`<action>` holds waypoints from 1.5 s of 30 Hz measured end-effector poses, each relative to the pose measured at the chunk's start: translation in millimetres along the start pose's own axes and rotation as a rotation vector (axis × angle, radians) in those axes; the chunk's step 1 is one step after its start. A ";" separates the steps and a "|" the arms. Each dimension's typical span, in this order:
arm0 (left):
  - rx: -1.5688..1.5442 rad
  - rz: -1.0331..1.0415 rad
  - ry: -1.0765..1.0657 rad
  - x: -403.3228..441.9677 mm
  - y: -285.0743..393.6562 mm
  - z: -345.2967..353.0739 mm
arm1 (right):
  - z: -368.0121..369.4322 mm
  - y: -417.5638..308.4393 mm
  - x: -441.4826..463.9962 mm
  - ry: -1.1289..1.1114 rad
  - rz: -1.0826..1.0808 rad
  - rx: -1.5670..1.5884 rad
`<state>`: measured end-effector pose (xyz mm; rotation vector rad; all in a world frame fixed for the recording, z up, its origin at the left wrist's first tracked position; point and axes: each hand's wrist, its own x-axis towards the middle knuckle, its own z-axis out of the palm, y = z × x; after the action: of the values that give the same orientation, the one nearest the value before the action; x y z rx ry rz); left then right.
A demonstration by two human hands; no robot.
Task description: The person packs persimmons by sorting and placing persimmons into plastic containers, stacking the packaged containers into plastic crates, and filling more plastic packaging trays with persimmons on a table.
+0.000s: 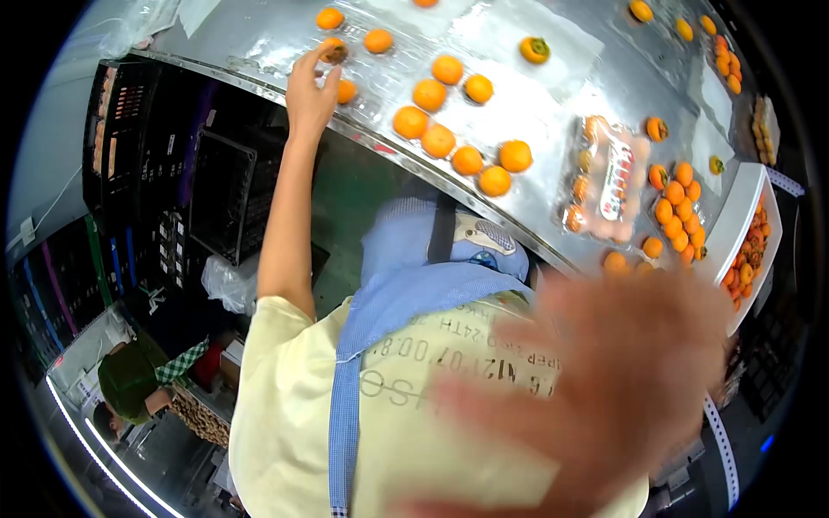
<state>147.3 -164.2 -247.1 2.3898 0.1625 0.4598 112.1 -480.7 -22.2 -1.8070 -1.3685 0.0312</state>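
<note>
My left hand (313, 93) reaches over the metal table's edge, its fingers closed around a persimmon (333, 52) whose brown leafy top shows. Other persimmons (377, 41) lie close around it on clear plastic film (389, 73). Close to the camera, my right hand (604, 380) is smeared by motion in front of my shirt, and its fingers cannot be made out. Several loose persimmons (439, 141) rest along the table's near edge. Farther right sits a clear plastic pack of persimmons (611, 181) with a white and red label.
A white crate (749, 186) of small persimmons stands at the right end of the metal table (553, 216). More loose persimmons (678, 207) cluster beside it. Black crates (220, 198) are stacked at left. Another person (129, 380) is at the lower left.
</note>
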 end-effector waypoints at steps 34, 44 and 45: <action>-1.159 -0.808 -0.490 40.2 -38.3 -16.3 | 182.5 257.9 95.1 0.281 0.994 0.569; -1.045 -0.351 -0.557 15.7 13.8 -5.8 | 169.2 182.5 59.8 0.358 1.044 0.921; -0.964 -0.293 -0.535 14.1 16.9 -5.1 | 170.1 175.7 60.4 0.383 0.995 0.804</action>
<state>158.4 -170.5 -228.5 1.4280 0.0270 -0.2254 191.5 -338.2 -214.2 -1.4820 -0.0366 0.6276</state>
